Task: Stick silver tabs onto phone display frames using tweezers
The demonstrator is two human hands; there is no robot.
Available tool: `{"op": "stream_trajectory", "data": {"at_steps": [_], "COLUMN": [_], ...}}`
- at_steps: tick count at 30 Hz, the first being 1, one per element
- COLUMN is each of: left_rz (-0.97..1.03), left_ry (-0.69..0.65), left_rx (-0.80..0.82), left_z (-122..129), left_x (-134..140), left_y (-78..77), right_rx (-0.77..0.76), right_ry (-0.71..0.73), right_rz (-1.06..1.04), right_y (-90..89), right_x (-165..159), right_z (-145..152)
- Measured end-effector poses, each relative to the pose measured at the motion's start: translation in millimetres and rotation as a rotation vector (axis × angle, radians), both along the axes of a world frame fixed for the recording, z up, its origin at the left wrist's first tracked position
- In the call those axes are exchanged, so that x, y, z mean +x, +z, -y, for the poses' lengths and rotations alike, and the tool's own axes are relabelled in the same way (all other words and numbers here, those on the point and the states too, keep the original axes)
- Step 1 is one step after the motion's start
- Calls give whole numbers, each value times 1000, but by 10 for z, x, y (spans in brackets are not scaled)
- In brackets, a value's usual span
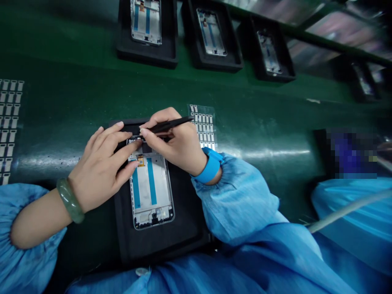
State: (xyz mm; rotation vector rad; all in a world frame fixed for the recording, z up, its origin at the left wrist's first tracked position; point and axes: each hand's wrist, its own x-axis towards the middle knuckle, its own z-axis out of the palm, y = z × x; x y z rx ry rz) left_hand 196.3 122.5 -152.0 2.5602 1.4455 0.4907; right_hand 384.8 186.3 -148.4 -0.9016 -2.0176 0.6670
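Observation:
A phone frame with a silvery inner face and two blue strips lies on a black foam tray in front of me. My left hand rests on its top left part with fingers stretched out and holds nothing. Pinched in my right hand are slim black tweezers, slanting over the frame's top end. Their tips are hidden by my fingers. Beside the frame's left strip shows a small orange flex cable.
Sheets of small metallic stickers lie right and far left. Along the back stand several black trays with phone frames. At the right is a person's blue sleeve, with a pale cord across it.

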Motion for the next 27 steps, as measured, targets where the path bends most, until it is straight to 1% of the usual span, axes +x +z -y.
{"op": "stream_trajectory", "data": {"at_steps": [4,7,10,17,21,23,25,27], "left_rz": [-9,-16,-14,-28,-30,-28,-35,-41], "left_ry": [4,-1,-3,-8,-2,7,13,14], "left_rx": [9,16,19,16,22,20,16,15], "left_z": [1,-5,-9,-3,6,12,16,16], "left_x": [18,19,13,15,23,29,35,38], "left_y": [15,16,15,24,35,42,47,49], "right_rx": [-4,-53,-92,-24,-84,-105,-80,-25], "right_ry": [-10,-1,9,-15,-67,-62,-42,-30], "right_rz": [41,55,24,46,-30,-66,-65,-18], "right_y": [40,66,66,38,10,-7,-12,1], "right_x": [-33,-60,-69,-43,-9,3,5,-1], "right_z": [-16,-41,-56,-26,-55,-73,-78,-68]}}
